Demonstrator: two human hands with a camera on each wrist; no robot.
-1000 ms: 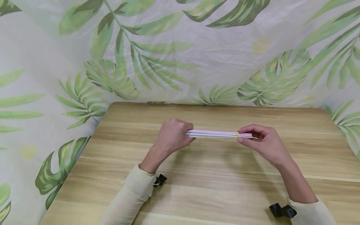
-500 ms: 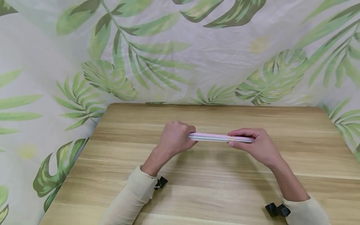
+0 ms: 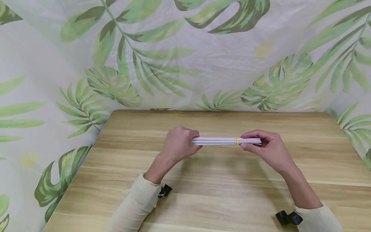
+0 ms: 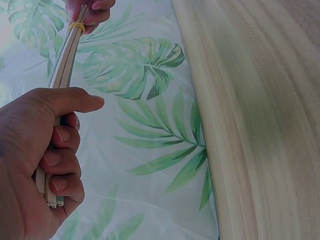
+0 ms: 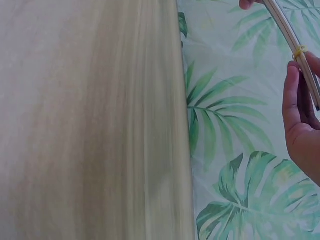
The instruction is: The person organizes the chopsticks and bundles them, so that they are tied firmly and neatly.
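Held level above the table is a bundle of thin, straight pink, white and pale blue sticks (image 3: pixel 215 140). My left hand (image 3: pixel 179 141) grips its left end, fingers curled round it in the left wrist view, where the stick ends (image 4: pixel 55 204) poke out below the little finger. A yellow rubber band (image 3: pixel 236 140) is wrapped round the bundle toward its right end. Just right of the band, my right hand (image 3: pixel 268 148) pinches the sticks between thumb and fingers. In the right wrist view the right fingers (image 5: pixel 291 92) lie along the bundle, close to the band.
The wood-grain table (image 3: pixel 203 193) spreads beneath both hands. Behind it hangs a pale cloth (image 3: pixel 220 64) printed with green leaves. Black wrist cameras (image 3: pixel 288 218) sit by the cuffs of the cream sleeves (image 3: pixel 136 203).
The yellow band has moved left along the bundle from nearer its right end. My right hand moved left over the sticks, then drew back slightly right. The left hand keeps its grip.
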